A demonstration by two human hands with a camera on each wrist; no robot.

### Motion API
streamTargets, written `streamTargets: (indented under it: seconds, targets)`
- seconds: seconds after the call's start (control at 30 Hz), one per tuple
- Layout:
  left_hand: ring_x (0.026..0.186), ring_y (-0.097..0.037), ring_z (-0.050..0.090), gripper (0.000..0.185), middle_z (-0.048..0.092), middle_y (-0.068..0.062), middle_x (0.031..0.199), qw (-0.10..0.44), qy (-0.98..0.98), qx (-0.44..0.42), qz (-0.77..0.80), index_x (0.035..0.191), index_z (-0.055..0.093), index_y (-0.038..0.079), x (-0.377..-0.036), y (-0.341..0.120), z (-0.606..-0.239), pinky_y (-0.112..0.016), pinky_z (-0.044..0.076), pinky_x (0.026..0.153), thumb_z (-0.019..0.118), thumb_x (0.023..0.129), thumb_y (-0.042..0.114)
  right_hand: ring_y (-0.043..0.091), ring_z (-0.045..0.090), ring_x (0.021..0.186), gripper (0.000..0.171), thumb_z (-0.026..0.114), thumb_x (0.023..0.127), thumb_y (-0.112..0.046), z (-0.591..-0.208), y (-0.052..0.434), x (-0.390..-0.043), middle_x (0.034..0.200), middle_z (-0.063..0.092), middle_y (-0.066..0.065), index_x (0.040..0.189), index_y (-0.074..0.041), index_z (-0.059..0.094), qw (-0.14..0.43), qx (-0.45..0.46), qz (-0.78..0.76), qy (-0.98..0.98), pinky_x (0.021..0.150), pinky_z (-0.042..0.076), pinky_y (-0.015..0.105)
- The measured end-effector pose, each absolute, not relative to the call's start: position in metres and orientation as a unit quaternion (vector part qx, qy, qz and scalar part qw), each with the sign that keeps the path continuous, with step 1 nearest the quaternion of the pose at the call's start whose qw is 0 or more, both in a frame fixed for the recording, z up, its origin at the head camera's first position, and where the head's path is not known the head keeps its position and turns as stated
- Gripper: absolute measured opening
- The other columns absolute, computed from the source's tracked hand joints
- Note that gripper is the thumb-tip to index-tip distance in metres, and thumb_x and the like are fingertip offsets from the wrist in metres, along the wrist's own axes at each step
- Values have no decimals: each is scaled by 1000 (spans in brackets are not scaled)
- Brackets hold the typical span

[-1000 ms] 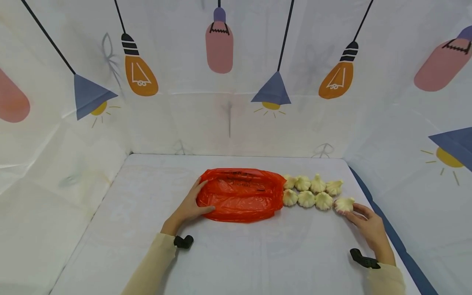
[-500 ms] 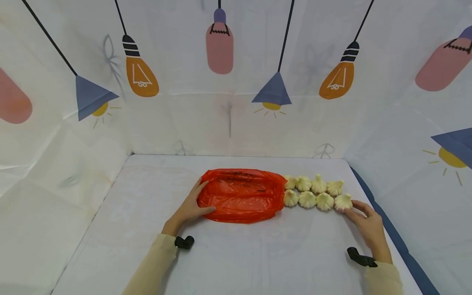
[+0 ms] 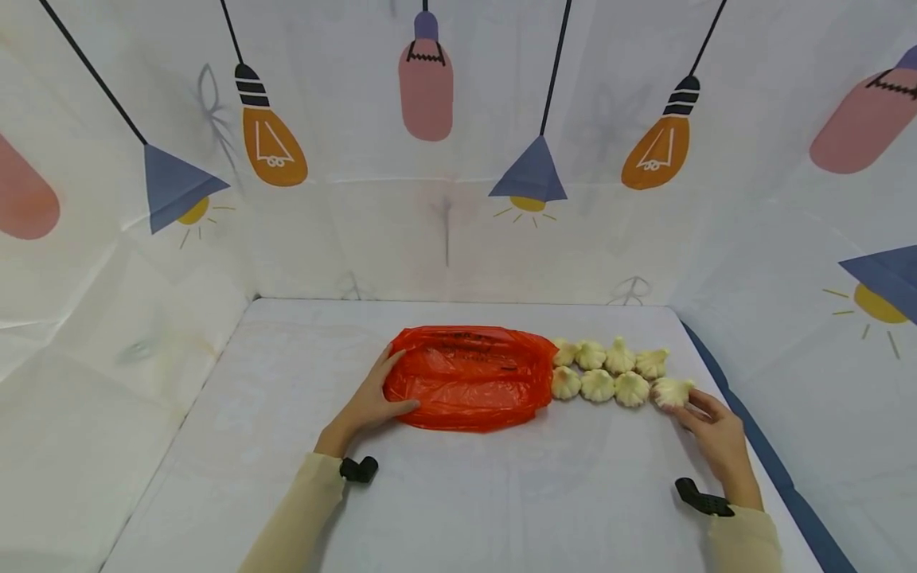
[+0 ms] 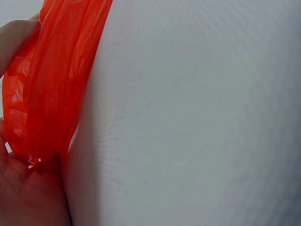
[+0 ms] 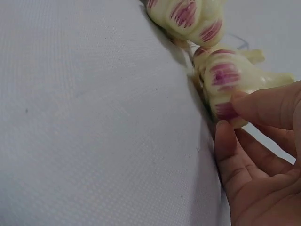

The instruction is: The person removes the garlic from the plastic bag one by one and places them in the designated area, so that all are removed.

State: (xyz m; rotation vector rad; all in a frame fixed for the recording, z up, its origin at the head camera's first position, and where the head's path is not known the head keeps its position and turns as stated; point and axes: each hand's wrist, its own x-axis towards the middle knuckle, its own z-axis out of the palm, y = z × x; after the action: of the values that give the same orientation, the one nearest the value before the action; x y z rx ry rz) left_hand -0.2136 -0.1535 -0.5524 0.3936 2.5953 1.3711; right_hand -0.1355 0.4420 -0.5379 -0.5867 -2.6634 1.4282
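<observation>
Head view: white table (image 3: 458, 493) inside white backdrop (image 3: 444, 223) printed with lamps. Left hand (image 3: 368, 402), fingers spread flat, presses orange bag (image 3: 466, 378) at centre. Right hand (image 3: 716, 438) pinches end garlic bulb (image 3: 671, 391) at 3 o'clock, closing two rows of garlic (image 3: 609, 370).
Left wrist view: bag (image 4: 51, 84) against palm at 9 o'clock.
Right wrist view: fingertips (image 5: 263, 106) grip purple-streaked bulb (image 5: 225, 80) on cloth.

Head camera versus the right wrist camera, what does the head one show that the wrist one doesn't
Only the head view shows the left hand resting on the orange plastic bag, the full two rows of garlic bulbs beside it, the table and the lamp-print backdrop.

Only the right wrist view shows the purple streaks on the bulbs and the fingertips pinching one.

Both show the right hand on the end garlic bulb.
</observation>
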Motion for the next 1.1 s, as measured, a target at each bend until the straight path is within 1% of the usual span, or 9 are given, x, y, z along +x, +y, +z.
streamTargets:
  seconds: [0.13,0.2,0.5,0.77,0.87,1.0,1.1]
  targets:
    - [159,-37,12,101,3,-4,175,88,873,135,461,164,28,20,-214,-153,-551,-68,25,121,84,83,43,-25,46,90,67,66,102,-29,-539,442,-134,152,43,31,152,7,40,28,-175,464,-868,74,48,2]
    - [160,-37,12,101,3,-4,175,87,873,136,460,163,28,20,-214,-153,-550,-68,25,121,84,83,42,-25,48,89,65,64,103,-26,-539,441,-134,151,43,31,152,8,40,25,-168,467,-868,75,49,3]
    - [159,-37,12,99,3,-4,175,88,871,139,463,163,28,21,-215,-149,-550,-68,25,121,83,84,40,-25,44,91,68,61,104,-26,-534,443,-132,156,37,31,156,6,32,-1,-167,472,-866,75,47,1]
    - [159,-38,13,100,2,-6,175,91,870,158,457,163,28,19,-218,-149,-551,-68,25,121,84,84,41,-25,46,85,67,64,103,-25,-534,447,-127,152,42,32,155,5,34,4,-175,463,-869,71,46,3]
    - [159,-38,13,100,3,-7,175,88,874,159,450,163,29,19,-220,-151,-551,-68,26,121,84,83,43,-26,45,86,71,65,102,-27,-531,447,-126,152,41,33,155,5,32,-5,-161,460,-873,72,46,3]
    - [158,-40,15,99,4,-9,175,84,876,158,448,163,28,20,-220,-154,-551,-69,28,119,83,84,45,-26,42,87,75,67,101,-32,-527,448,-124,154,39,33,157,4,30,-24,-156,445,-882,71,43,3]
    - [158,-42,15,99,4,-10,175,79,873,157,454,163,29,20,-219,-159,-550,-71,27,118,83,84,45,-26,40,87,76,66,102,-34,-524,450,-123,154,40,33,157,2,30,-34,-148,428,-891,70,43,4]
